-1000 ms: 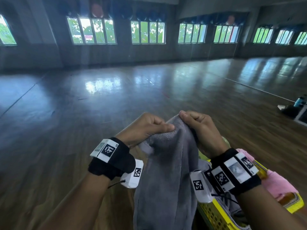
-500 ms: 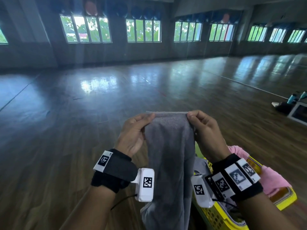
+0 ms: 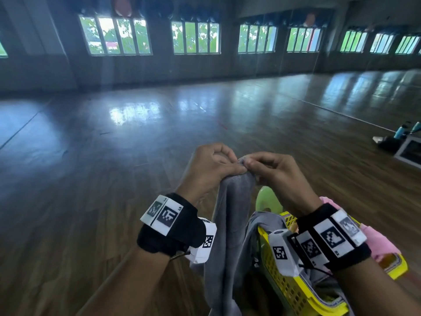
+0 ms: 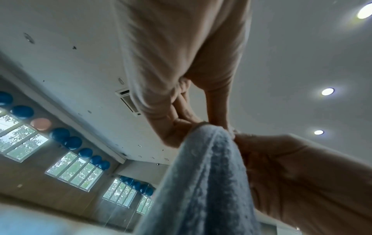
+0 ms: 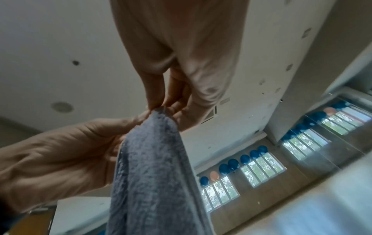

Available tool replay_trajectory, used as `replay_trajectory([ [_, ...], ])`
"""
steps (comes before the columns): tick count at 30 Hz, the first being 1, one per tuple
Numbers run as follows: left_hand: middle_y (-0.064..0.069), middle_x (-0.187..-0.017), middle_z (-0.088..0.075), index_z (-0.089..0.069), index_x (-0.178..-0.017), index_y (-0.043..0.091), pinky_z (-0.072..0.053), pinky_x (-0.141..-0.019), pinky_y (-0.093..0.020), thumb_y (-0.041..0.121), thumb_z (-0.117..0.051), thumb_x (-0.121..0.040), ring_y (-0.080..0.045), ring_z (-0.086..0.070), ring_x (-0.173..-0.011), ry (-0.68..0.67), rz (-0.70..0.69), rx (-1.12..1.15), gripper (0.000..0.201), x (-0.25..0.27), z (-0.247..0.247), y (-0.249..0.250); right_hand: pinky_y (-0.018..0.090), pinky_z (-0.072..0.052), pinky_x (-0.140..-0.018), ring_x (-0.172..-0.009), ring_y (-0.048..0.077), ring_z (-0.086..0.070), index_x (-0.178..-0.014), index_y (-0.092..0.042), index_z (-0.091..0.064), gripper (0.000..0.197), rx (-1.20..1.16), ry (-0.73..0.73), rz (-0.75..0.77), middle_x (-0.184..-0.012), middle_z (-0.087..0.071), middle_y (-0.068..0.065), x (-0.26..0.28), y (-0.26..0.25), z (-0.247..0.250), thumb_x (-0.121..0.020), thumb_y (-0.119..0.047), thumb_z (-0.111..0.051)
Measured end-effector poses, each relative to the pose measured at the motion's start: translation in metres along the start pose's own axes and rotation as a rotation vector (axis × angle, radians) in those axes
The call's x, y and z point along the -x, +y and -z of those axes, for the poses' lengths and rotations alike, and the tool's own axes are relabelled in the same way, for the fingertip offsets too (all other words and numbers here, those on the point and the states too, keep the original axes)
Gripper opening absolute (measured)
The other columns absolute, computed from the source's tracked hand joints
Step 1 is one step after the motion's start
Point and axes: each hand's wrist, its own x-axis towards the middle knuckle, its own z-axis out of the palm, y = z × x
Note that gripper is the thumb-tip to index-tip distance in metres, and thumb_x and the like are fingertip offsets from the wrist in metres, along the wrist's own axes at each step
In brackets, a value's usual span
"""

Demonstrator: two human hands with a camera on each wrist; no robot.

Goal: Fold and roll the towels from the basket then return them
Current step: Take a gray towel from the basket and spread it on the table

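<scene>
A grey towel hangs in the air in front of me, folded lengthwise into a narrow strip. My left hand and right hand meet at its top edge, and both pinch the gathered corners there. The left wrist view shows the grey towel rising to the pinching left hand, with the right hand beside it. From the right wrist, the towel is pinched by the right hand. A yellow basket stands at lower right with another grey towel draped over its rim.
A pink towel lies over the basket's far side, and a green object shows behind the basket. The wooden floor stretches ahead. Bottles and a dark bag sit at the far right by the mirror wall.
Half a second ago the hands held the towel's top edge spread apart. They have come together, so the two top corners now meet and the towel hangs narrower.
</scene>
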Motion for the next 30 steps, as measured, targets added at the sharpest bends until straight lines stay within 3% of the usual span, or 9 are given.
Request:
replay_trajectory([
  [5,-0.008,-0.08,-0.064,-0.068,-0.089,-0.005,-0.045,-0.071,-0.026,0.012,-0.064,-0.09,-0.015,-0.057,-0.076,-0.17,0.066,0.046,0.018,0.005,-0.011,-0.008,0.032,-0.046,-0.065,-0.075,0.018,-0.055,-0.079,-0.022,-0.068,0.019,-0.018,0.255,0.039,-0.075,-0.059,-0.002,-0.027,-0.005,0.015,-0.095,-0.023,-0.057],
  [8,-0.01,-0.084,-0.06,-0.064,-0.095,-0.011,-0.042,-0.074,-0.027,0.013,-0.052,-0.097,-0.016,-0.053,-0.08,-0.141,0.068,0.03,0.027,0.009,-0.009,-0.015,0.029,-0.037,-0.061,-0.065,0.009,-0.047,-0.071,-0.022,-0.064,0.025,-0.026,0.355,0.025,-0.062,-0.051,-0.012,-0.033,-0.009,0.023,-0.093,-0.028,-0.056],
  [12,-0.02,-0.084,-0.065,-0.067,-0.088,-0.006,-0.044,-0.073,-0.029,0.012,-0.051,-0.097,-0.015,-0.055,-0.079,-0.096,-0.025,-0.002,0.026,0.004,-0.004,-0.012,0.03,-0.038,-0.057,-0.063,0.002,-0.045,-0.068,-0.014,-0.061,0.037,0.475,-0.179,-0.015,-0.061,-0.055,-0.011,-0.001,-0.002,0.005,-0.087,-0.046,-0.064],
  [14,-0.025,-0.079,-0.059,-0.062,-0.086,-0.014,-0.042,-0.07,-0.031,0.02,-0.055,-0.095,-0.018,-0.052,-0.077,-0.137,-0.037,0.023,0.035,0.008,-0.006,-0.011,0.039,-0.051,-0.069,-0.075,0.009,-0.057,-0.085,-0.006,-0.07,0.034,0.372,-0.299,-0.054,-0.081,-0.072,0.008,0.006,-0.003,0.008,-0.09,-0.039,-0.065],
  [16,-0.019,-0.079,-0.055,-0.056,-0.09,-0.018,-0.039,-0.069,-0.034,0.03,-0.056,-0.092,-0.021,-0.049,-0.077,-0.176,0.016,0.102,0.048,0.015,-0.006,-0.015,0.038,-0.051,-0.076,-0.082,0.018,-0.061,-0.092,0.0,-0.069,0.029,0.091,-0.103,-0.037,-0.093,-0.071,0.014,0.001,-0.007,0.021,-0.093,-0.028,-0.062],
  [18,-0.02,-0.085,-0.06,-0.057,-0.095,-0.017,-0.042,-0.073,-0.038,0.035,-0.057,-0.091,-0.025,-0.054,-0.08,-0.179,0.066,0.153,0.052,0.02,-0.006,-0.022,0.034,-0.043,-0.071,-0.077,0.018,-0.053,-0.085,-0.001,-0.061,0.03,-0.063,0.128,-0.026,-0.081,-0.06,0.009,-0.006,-0.011,0.029,-0.096,-0.028,-0.058],
  [21,-0.025,-0.084,-0.063,-0.065,-0.091,-0.007,-0.045,-0.075,-0.038,0.036,-0.061,-0.09,-0.024,-0.057,-0.079,-0.098,0.037,0.152,0.043,0.018,-0.006,-0.024,0.028,-0.04,-0.064,-0.068,0.005,-0.048,-0.073,-0.014,-0.058,0.03,0.123,0.057,-0.012,-0.068,-0.054,-0.007,0.004,-0.01,0.019,-0.097,-0.031,-0.056],
  [24,-0.01,-0.074,-0.06,-0.068,-0.078,-0.001,-0.044,-0.067,-0.029,0.021,-0.058,-0.094,-0.015,-0.054,-0.073,-0.121,-0.03,0.076,0.03,0.014,-0.009,-0.017,0.027,-0.046,-0.07,-0.077,0.006,-0.055,-0.086,-0.003,-0.068,0.025,0.249,-0.213,-0.092,-0.08,-0.065,-0.003,0.021,-0.003,0.003,-0.093,-0.027,-0.064],
  [30,-0.015,-0.081,-0.062,-0.061,-0.088,-0.016,-0.044,-0.069,-0.035,0.029,-0.058,-0.094,-0.021,-0.055,-0.075,-0.148,0.078,0.134,0.045,0.032,-0.009,-0.032,0.019,-0.044,-0.059,-0.06,0.0,-0.057,-0.079,-0.014,-0.061,0.026,-0.127,0.257,-0.018,-0.061,-0.062,-0.01,0.012,-0.019,0.023,-0.099,-0.029,-0.052],
])
